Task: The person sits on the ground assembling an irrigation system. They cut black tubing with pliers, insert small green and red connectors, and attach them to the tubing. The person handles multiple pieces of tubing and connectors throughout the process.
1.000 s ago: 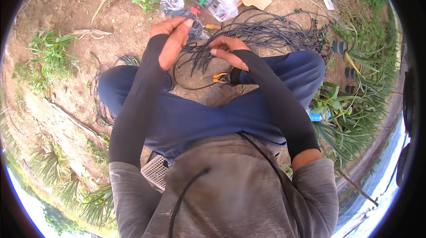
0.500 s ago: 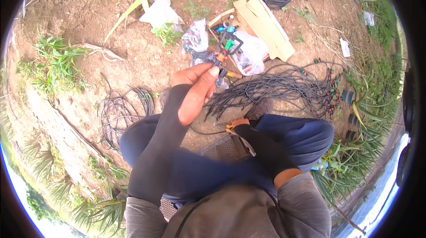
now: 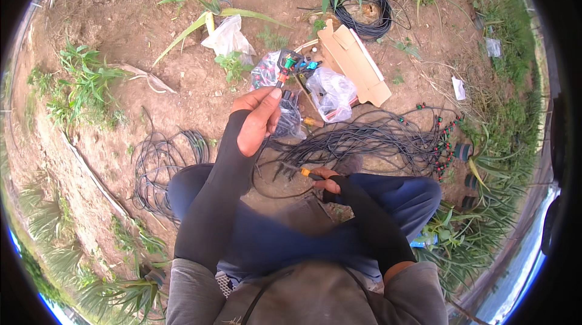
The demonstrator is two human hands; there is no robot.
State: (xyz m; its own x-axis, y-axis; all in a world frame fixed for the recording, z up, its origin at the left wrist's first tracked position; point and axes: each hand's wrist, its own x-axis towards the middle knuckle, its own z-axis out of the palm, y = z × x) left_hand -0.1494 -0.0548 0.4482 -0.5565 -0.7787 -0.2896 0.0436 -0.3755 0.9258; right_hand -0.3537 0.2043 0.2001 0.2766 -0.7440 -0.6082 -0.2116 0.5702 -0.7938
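Between the thumb and fingers of my left hand (image 3: 259, 120) is a small sprinkler head (image 3: 286, 69) with a black frame, a green core and an orange collar. It is held upright, in front of a clear bag of small parts (image 3: 265, 73). My right hand (image 3: 327, 182), low between my knees, is closed round a screwdriver-like tool (image 3: 310, 173) with a yellow-and-black handle. Its thin end points left; the exact kind of tip is too small to tell. A thin black tube (image 3: 257, 184) curves over the ground between both hands.
A tangle of black tubes (image 3: 364, 137) with red and green fittings lies ahead right. Looser tubing (image 3: 167, 158) is at my left. Beyond sit an open cardboard box (image 3: 357, 64), a clear plastic bag (image 3: 333, 92), a white bag (image 3: 230, 39) and a black hose coil (image 3: 370, 19).
The sprinkler head has moved left and nearer the bag of small parts, still in my left hand. My right hand has turned, so its tool shows more plainly. The view has shifted slightly.
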